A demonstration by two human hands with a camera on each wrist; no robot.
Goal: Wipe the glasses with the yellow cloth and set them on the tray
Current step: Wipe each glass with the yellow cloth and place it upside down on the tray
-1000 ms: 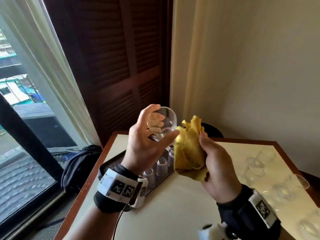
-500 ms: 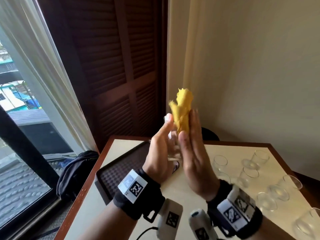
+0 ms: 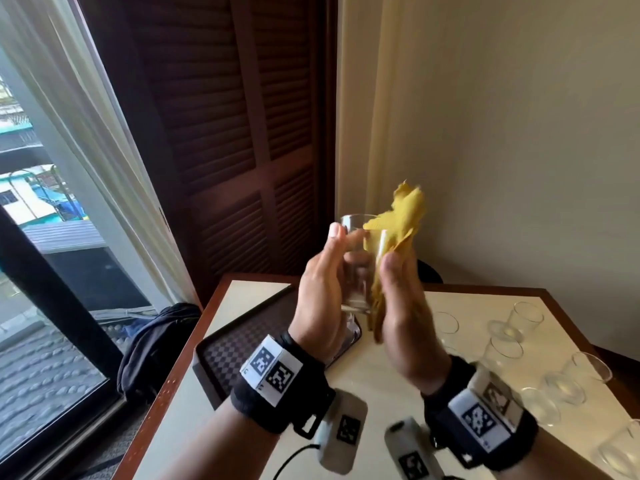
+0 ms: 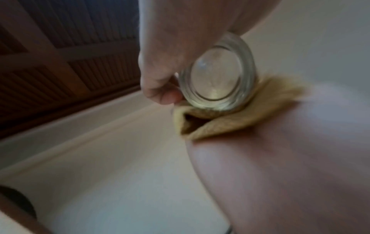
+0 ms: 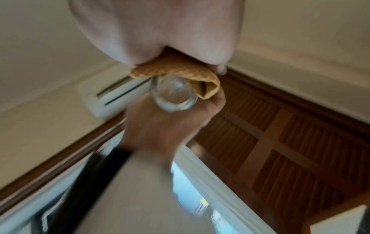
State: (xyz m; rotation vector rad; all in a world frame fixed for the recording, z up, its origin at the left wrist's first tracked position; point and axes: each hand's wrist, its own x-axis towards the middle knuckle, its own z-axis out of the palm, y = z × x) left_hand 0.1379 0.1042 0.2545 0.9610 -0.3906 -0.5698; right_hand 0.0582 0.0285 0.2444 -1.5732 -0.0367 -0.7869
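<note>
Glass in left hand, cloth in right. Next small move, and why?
Probably twist the glass in the left hand against the cloth: the right hand presses it on one side only, a corner over the rim, so the other side likely needs wiping. The tray comes after.

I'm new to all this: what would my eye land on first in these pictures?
First, a clear glass held in the air above the table, gripped by the left hand while the right hand holds a bright yellow cloth against its side. Below, a dark checkered tray sits on the table's left part, and a cluster of clear glasses stands on its right part.
</note>
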